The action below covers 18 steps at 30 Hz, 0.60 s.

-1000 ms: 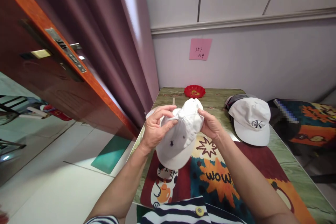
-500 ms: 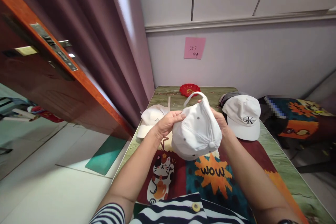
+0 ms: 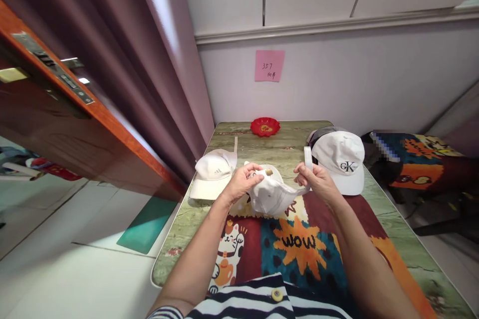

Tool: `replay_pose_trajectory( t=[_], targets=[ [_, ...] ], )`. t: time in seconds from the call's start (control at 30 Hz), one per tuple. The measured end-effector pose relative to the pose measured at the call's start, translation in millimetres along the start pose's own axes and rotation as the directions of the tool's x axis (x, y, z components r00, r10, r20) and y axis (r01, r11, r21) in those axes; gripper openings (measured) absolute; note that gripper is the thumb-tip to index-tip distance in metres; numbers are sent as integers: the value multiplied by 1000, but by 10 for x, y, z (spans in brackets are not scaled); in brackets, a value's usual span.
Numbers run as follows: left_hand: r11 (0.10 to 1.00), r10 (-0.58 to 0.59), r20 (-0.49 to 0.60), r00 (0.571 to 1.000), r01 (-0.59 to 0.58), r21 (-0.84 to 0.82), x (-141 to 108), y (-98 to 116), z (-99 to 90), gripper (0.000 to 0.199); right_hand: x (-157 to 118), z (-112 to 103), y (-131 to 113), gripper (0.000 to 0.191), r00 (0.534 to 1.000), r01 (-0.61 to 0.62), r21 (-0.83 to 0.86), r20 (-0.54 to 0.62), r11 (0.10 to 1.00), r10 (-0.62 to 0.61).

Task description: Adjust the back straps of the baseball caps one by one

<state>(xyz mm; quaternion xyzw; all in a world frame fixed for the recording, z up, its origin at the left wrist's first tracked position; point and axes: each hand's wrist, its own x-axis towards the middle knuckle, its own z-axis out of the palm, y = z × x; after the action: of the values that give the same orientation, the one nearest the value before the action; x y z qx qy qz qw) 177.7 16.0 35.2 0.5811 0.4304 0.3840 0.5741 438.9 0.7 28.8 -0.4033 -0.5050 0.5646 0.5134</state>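
Note:
A white baseball cap [image 3: 270, 198] is held up between my two hands over the table, its back opening facing up and away. My left hand [image 3: 245, 180] pinches the cap's left side near the opening. My right hand [image 3: 316, 179] grips the loose back strap on the right, its free end sticking up above my fingers. On the left lies a cream cap [image 3: 214, 169] with its strap standing up. At the right, a white cap with black "CK"-like letters [image 3: 339, 157] rests against a darker cap [image 3: 325, 133] behind it.
A red scalloped dish [image 3: 265, 127] sits at the table's [image 3: 234, 132] far end. A colourful cloth [image 3: 299, 244] with a cat and "WOW" covers the near part. A wooden door [image 3: 75, 104] and purple curtain [image 3: 168, 60] stand left; a pink note [image 3: 270, 66] hangs on the wall.
The white cap has turned and lowered, so its opening now shows. My right hand has moved from the cap's side to its strap, now drawn out to the right.

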Motion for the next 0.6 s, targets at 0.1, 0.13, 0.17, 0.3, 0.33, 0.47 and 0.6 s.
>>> replay_pose_trajectory(
  t=[0.1, 0.13, 0.17, 0.3, 0.33, 0.47, 0.6],
  targets=[
    [999, 31, -48, 998, -30, 25, -25, -49, 11, 38, -41, 102, -46, 44, 996, 5, 36, -85, 999, -2],
    [999, 36, -70, 997, -35, 25, -29, -25, 11, 37, -45, 133, -85, 44, 995, 13, 39, -96, 999, -9],
    [999, 40, -95, 995, -38, 22, -31, 8, 11, 37, -48, 165, -130, 44, 996, 18, 34, -94, 999, -15],
    [997, 74, -188, 979, -78, -16, -28, 122, 27, 33, -46, 330, -257, 39, 1000, 28, -78, -7, 997, -28],
    [995, 85, -204, 975, -94, -32, -29, 134, 33, 32, -38, 378, -259, 38, 1000, 25, -103, 15, 994, -24],
    [991, 106, -206, 973, -119, -53, -53, 141, 61, 27, 43, 563, -163, 41, 1000, 0, -167, 14, 986, 2],
    [989, 149, -187, 971, -147, 24, -95, 146, 87, 24, 123, 681, -57, 47, 999, -48, -222, 7, 974, 51]
  ],
)
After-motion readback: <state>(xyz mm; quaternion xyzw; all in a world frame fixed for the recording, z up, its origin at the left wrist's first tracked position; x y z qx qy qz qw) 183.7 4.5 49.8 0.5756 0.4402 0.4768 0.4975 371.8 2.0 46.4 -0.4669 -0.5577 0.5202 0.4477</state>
